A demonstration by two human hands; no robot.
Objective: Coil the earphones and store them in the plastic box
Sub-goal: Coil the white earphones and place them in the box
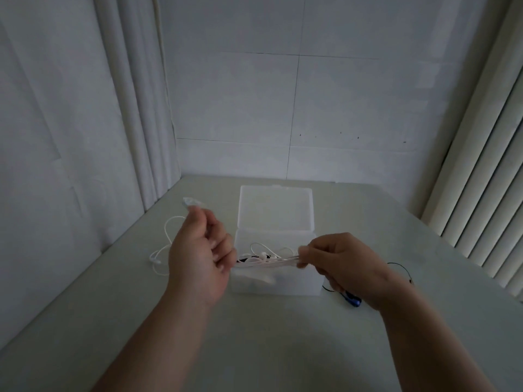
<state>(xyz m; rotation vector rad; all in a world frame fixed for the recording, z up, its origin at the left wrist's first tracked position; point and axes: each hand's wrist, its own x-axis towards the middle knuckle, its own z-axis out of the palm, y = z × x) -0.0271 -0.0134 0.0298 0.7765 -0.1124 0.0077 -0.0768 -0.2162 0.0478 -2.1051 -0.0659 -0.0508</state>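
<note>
Earphones (266, 260) stretched over plastic box (297, 281); left hand (199, 253) and right hand (341, 264) pinch them

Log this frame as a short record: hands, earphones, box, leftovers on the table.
left hand: grips one end of the white earphone bundle
right hand: pinches the other end
bundle: stretched above the box, not stored
plastic box: lid open
table: white cable at left, black cable with blue plug at right
</note>
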